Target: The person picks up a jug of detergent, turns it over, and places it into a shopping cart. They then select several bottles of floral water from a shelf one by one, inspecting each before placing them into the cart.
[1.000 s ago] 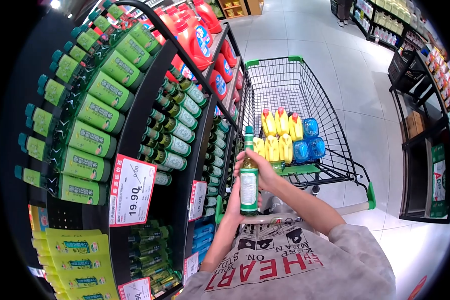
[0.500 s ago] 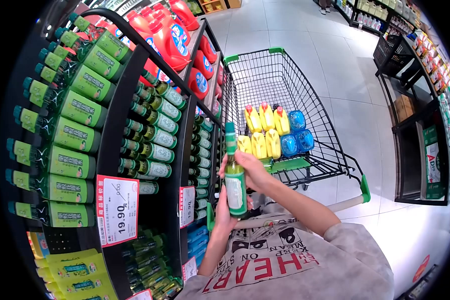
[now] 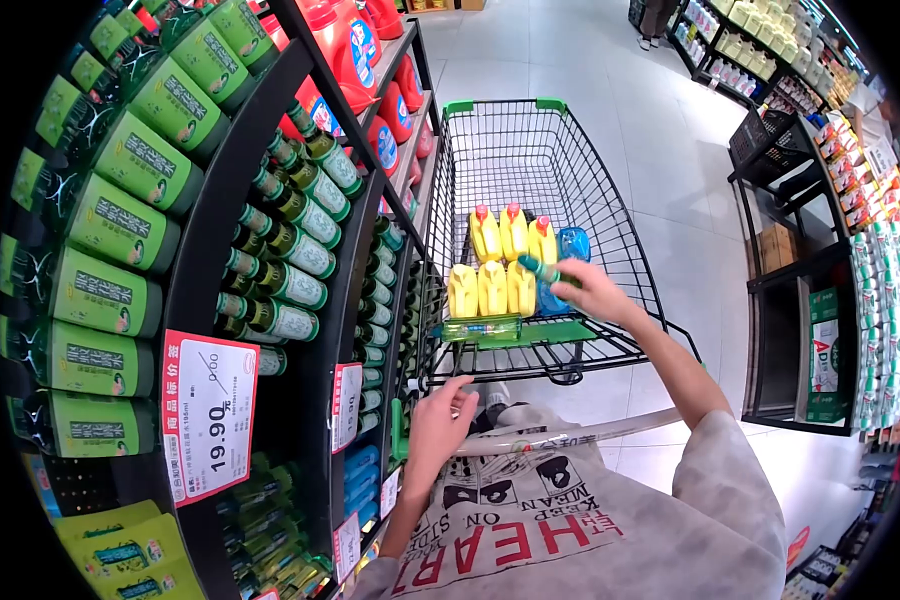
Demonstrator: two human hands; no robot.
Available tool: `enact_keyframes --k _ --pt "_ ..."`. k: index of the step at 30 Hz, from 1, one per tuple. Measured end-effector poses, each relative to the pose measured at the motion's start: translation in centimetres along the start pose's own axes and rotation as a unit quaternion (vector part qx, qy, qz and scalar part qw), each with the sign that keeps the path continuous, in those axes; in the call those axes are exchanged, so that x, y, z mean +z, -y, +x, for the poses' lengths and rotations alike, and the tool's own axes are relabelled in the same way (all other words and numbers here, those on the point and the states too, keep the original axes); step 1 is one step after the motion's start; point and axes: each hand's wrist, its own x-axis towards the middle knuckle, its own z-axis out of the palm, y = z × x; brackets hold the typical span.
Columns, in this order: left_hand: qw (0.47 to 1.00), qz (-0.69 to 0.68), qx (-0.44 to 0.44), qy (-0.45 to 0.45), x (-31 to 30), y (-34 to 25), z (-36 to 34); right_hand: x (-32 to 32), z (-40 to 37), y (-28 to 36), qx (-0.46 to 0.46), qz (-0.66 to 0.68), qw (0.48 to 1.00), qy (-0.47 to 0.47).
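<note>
The right hand point(image 3: 598, 291), right of the middle of the frame, is closed around a green-capped bottle point(image 3: 538, 267), its fingers wrapped about the glass near the neck. The cap juts out toward the upper left of the fingers; the body is mostly hidden by the hand, so its exact tilt cannot be told, but the visible neck slants from upper left to lower right. The bottle is above the shopping cart point(image 3: 551, 104), over the rightmost yellow bottles point(image 3: 492, 290) and the blue containers point(image 3: 573, 243); whether it touches them is unclear. Below and left of it, a lying green bottle point(image 3: 481, 329) has its long axis running nearly across the frame, in front of the yellow row. The right hand is much the nearer; the left hand point(image 3: 440, 418), lower and left, holds nothing, its fingers loosely curled and slightly apart beside the cart handle point(image 3: 560, 437).
</note>
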Motion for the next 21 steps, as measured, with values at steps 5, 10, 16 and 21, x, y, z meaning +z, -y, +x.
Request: enact_keyframes --k 5,10,16,21 --pt "0.997 0.049 -0.013 0.054 -0.1 -0.2 0.3 1.3 -0.1 -6.8 0.029 -0.173 0.973 0.150" --pt "0.996 0.069 -0.012 0.050 0.0 -0.4 0.1 3.3 0.5 -12.5 0.094 -0.197 0.950 0.222" --pt "0.996 0.078 -0.004 0.035 0.1 -0.6 0.0 6.0 1.0 -14.9 0.170 -0.260 0.916 0.253" --pt "0.997 0.065 -0.018 0.046 -0.1 -0.1 0.0 7.2 1.3 -17.0 0.212 -0.284 0.900 0.254"
